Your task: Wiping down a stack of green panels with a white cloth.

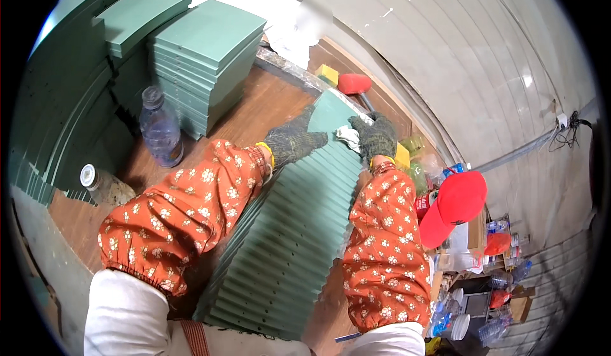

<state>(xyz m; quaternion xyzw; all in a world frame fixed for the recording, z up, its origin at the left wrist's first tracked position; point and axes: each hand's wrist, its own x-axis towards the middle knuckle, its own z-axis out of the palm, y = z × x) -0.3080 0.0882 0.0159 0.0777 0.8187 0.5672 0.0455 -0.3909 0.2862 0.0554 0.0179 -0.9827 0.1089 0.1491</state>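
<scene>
A brown wooden table (272, 95) carries green panels (273, 228), a bottle (160, 133) and a jar (111, 189).

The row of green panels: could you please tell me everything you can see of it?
The row of green panels consists of thin, flat pieces overlapping like steps, some with small dark holes; their material is unclear. It slants across the brown table from the picture's bottom toward its upper right, the farthest panel showing a broader face. The left hand touches its far end, where the right hand holds a white cloth against it.
</scene>
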